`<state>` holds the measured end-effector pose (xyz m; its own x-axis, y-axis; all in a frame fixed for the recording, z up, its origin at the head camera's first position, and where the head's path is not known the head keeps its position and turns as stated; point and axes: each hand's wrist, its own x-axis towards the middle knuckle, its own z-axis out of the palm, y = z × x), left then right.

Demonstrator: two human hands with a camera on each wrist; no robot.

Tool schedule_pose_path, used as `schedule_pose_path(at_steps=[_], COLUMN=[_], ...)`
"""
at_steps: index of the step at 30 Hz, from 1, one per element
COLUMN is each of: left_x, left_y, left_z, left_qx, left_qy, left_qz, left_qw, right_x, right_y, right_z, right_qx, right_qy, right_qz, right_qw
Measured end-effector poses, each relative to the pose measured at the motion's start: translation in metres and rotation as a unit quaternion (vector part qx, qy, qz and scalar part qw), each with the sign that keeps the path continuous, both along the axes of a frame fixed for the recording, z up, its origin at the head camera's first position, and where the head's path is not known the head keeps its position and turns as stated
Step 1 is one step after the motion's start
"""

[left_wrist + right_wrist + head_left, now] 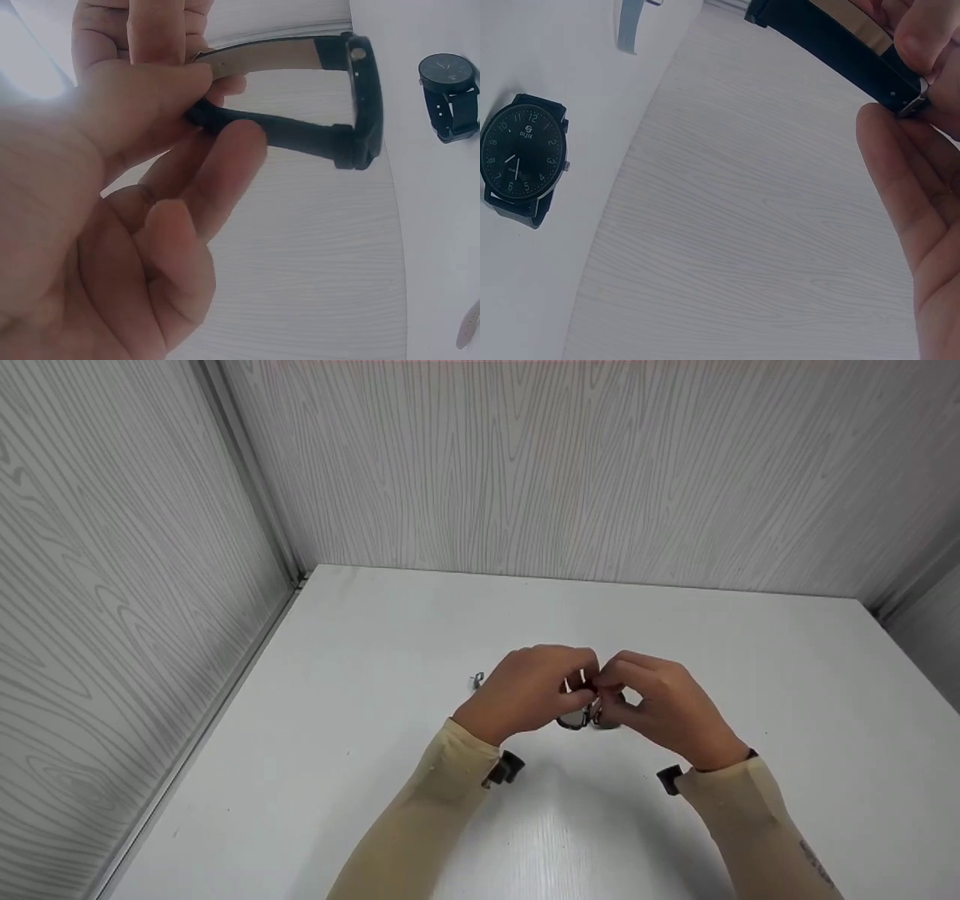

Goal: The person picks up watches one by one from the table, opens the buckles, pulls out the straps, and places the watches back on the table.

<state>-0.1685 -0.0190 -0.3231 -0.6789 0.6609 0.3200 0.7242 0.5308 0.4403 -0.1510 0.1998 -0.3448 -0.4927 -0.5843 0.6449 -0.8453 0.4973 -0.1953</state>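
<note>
Both hands meet over the table around one wristwatch point(367, 97) with a black strap, tan on its inner side. In the left wrist view my left hand point(525, 690) pinches the strap ends between thumb and fingers, and the watch case stands out sideways, seen edge-on. My right hand point(667, 705) pinches the same strap point(832, 45) close to its metal buckle point(915, 103), as the right wrist view shows. Fingers hide part of the buckle end. Below the hands, a second black wristwatch point(525, 154) lies on the table with its numbered dial up.
A white table point(375, 660) carries these things, with wood-grain panels point(525, 472) behind and at the sides. A small grey strap-like piece point(478, 680) lies just beyond my left wrist. The right wrist view shows a pale strap point(628, 26) near its top.
</note>
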Motion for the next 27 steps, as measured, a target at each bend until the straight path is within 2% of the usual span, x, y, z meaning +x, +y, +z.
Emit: schedule_pose_path(at_steps=[8, 14, 16, 23, 27], left_x=[0.0011, 0.0026, 0.0022, 0.0003, -0.0019], left_y=[-0.0004, 0.0023, 0.003, 0.0025, 0.0001], left_z=[0.0008, -0.0002, -0.001, -0.0016, -0.0013], left_qx=[0.041, 0.076, 0.085, 0.088, 0.075], left_qy=[-0.005, -0.025, -0.02, 0.027, 0.041], left_qz=[0.021, 0.03, 0.028, 0.022, 0.038], left_qw=[0.9989, 0.9963, 0.9958, 0.9955, 0.9957], right_x=[-0.0053, -0.0071, -0.0065, -0.0046, -0.0038], right_y=[-0.0029, -0.0018, -0.0015, 0.0007, 0.0016], right_z=[-0.0048, -0.0068, -0.0063, -0.005, -0.0028], right_qx=[-0.034, -0.079, -0.092, -0.088, -0.063], right_qy=[0.063, 0.084, 0.087, 0.046, 0.019], right_qz=[-0.026, -0.022, -0.028, -0.04, -0.048], right_qw=[0.997, 0.993, 0.992, 0.994, 0.997])
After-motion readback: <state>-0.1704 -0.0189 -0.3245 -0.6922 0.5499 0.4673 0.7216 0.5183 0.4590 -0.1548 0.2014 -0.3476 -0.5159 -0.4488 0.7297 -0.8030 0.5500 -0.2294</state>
